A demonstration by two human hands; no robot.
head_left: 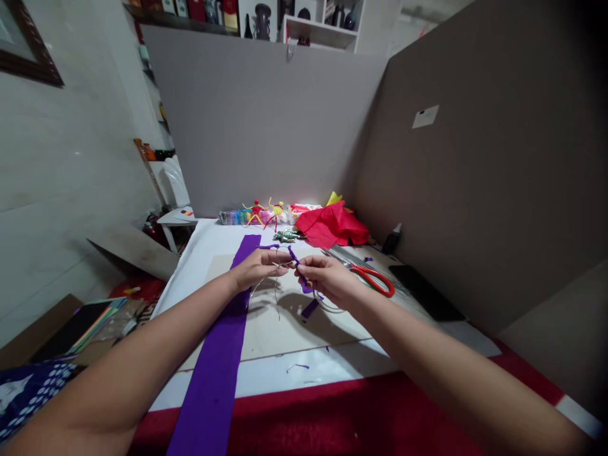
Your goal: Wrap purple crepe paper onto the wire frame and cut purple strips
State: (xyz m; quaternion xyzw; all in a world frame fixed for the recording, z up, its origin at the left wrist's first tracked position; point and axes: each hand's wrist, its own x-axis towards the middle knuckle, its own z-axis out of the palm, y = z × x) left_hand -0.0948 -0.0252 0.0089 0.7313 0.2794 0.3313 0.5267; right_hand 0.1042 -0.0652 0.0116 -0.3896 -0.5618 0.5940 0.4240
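Observation:
My left hand (256, 268) is closed around a thin wire frame (277, 292), whose bent ends hang below the fingers. A narrow purple paper strip (293, 255) is pinched in my right hand (325, 275), close beside the wire. Part of the wire near the left fingertips looks purple too. Under my left wrist runs a long band of purple crepe paper (213, 373), reaching over the table's front edge. A short purple scrap (310, 309) lies on the board (266, 345) beneath my hands. Red-handled scissors (380, 282) rest by my right wrist, their blades partly hidden.
Red crepe paper (332, 225) is heaped at the back, near two small red-and-yellow wire figures (256, 212) and a pack of coloured sticks (232, 218). Straight wires (349, 255) lie to the right. Grey panels (270, 126) stand behind and at right.

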